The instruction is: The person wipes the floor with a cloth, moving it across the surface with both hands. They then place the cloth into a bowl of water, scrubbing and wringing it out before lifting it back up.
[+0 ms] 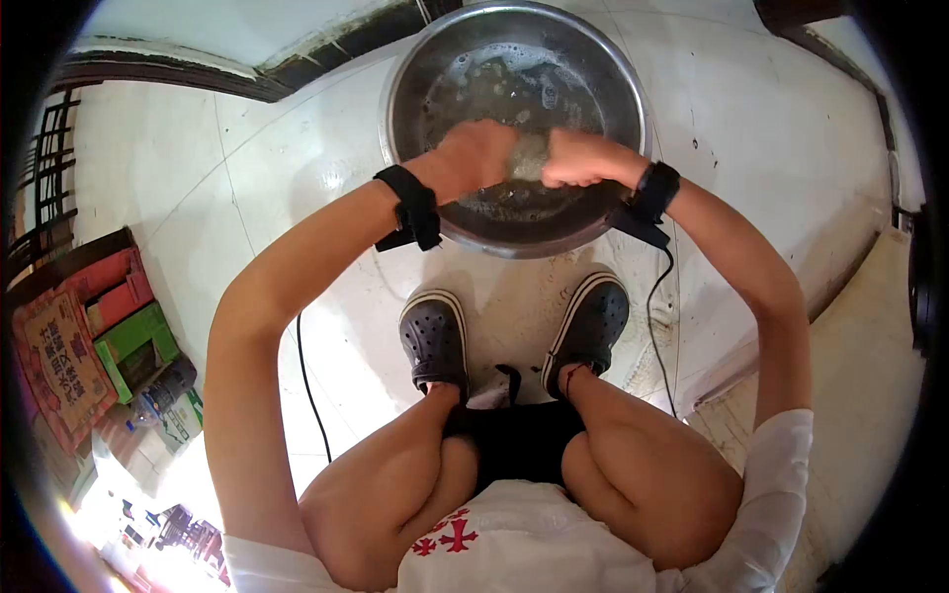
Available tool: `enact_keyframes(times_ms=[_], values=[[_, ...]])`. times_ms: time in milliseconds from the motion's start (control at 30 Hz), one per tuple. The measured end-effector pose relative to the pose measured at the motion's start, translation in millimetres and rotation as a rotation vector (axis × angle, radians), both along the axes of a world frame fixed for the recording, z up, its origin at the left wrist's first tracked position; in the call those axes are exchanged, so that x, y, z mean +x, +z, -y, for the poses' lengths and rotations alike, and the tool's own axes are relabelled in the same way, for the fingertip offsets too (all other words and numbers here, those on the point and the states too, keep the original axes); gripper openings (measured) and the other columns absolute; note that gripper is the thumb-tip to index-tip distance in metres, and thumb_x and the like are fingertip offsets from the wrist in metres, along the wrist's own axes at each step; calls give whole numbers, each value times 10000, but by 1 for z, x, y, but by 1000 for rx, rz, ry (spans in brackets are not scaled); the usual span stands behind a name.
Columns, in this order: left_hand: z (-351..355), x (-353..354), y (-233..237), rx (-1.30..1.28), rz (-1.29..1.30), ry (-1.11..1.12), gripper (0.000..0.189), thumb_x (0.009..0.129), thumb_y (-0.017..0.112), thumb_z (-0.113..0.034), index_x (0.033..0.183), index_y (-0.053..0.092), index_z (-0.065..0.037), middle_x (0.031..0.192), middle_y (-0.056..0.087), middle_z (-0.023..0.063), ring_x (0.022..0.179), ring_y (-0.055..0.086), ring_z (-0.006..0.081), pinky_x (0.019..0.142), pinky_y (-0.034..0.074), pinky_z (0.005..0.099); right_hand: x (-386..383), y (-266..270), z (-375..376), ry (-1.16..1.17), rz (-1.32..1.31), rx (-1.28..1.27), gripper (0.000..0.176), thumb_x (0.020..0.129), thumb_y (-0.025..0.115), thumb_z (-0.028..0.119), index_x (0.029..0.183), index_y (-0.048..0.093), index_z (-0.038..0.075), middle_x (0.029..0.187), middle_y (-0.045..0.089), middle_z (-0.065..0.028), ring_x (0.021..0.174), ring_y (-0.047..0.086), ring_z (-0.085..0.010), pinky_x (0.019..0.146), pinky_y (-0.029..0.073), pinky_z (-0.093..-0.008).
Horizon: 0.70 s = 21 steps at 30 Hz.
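While the person squats on the white tiled floor (297,148), both hands meet over a steel basin (410,74).

Left hand (479,153): closed to a fist, fingers curled tight round one end of a pale wet wad (531,156).

Right hand (581,158): also fisted, gripping the other end of the same wad. The fists sit almost knuckle to knuckle, and only a short stretch of the wad shows between them. It looks like cloth, but I cannot tell for certain.

Wad position: inside the basin's rim, over its near half, just above the water.

Basin: shallow water, with foam (539,94) gathered toward the far wall. It stands on the floor, near rim just beyond the toes of two dark clogs (435,336) with pale stripes.

Wrists: a black left wrist strap (415,203) and a black right wrist strap (654,188). A thin cable (652,326) drops from the right one and trails across the floor beside the right clog.

Left edge of the floor, well apart from the basin: a red box (114,287), a green box (138,346), and a dark bottle (168,385) lying just beside the green box.
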<state>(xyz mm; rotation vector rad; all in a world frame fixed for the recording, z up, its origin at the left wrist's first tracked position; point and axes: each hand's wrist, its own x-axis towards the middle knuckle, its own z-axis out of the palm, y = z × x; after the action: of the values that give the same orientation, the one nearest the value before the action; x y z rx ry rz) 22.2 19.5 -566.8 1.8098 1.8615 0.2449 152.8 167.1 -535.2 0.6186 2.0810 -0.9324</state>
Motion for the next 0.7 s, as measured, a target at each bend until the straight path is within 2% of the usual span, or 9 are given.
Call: enact_keyframes(times_ms=[33,67,167,267,367,400,467,567,700], values=[[-2,5,-5,-25,-47,-3,339,687,701,-126,999,654,-5,912,682,239,866,669,407,775,530,478,-4,3,-1,-58,164,-137,179,637,648,84,555,506,12,524,519,-85,405,486,-175,376,333,-322],[-2,7,-9,-50,-93,-7,359,678,694,-117,1018,655,-11,957,681,251,902,661,431,799,531,488,-3,7,0,-109,219,-262,200,635,646,100,552,469,52,542,447,-10,411,359,-85,374,222,-256],[-11,-2,-28,-125,-78,-76,411,682,712,-128,1072,635,-24,1010,681,232,898,663,429,824,541,479,-3,-21,-6,-53,246,-250,183,665,653,124,588,497,66,547,461,-8,409,369,-88,373,230,-262],[-7,-21,-50,25,-21,-134,487,721,762,-191,1148,606,-17,977,682,222,856,687,375,750,575,435,-9,-51,-20,-159,423,-442,209,707,706,148,632,520,88,538,437,2,428,375,-96,394,234,-260],[-20,-26,-14,-488,332,185,562,777,796,-352,1192,600,-28,913,687,159,796,693,257,659,597,334,-4,-50,-29,-318,216,-367,287,791,764,247,655,552,110,564,456,15,463,416,-86,413,295,-249],[-21,-29,-20,-539,461,284,570,794,781,-401,1195,603,-36,921,681,139,783,680,220,648,597,303,-4,-49,-30,-360,150,-449,332,822,787,306,679,566,103,600,480,11,478,437,-91,423,341,-256],[-21,-41,-30,-636,718,483,597,829,749,-498,1200,608,-52,936,671,100,758,655,147,625,597,240,-5,-46,-31,-372,251,-446,334,819,795,317,694,575,99,612,489,7,481,447,-101,427,355,-256],[-14,-52,-29,-738,908,621,542,882,680,-533,1171,625,-78,991,654,57,742,635,107,647,603,220,-5,-53,-34,-369,213,-433,357,815,806,354,716,589,89,628,501,-3,491,463,-111,437,368,-254],[-15,-57,-41,-785,863,703,547,904,646,-538,1144,629,-47,1017,637,48,731,625,106,653,608,217,-9,-57,-39,-346,201,-417,373,811,799,422,829,618,96,622,489,35,522,493,-73,477,410,-216]])
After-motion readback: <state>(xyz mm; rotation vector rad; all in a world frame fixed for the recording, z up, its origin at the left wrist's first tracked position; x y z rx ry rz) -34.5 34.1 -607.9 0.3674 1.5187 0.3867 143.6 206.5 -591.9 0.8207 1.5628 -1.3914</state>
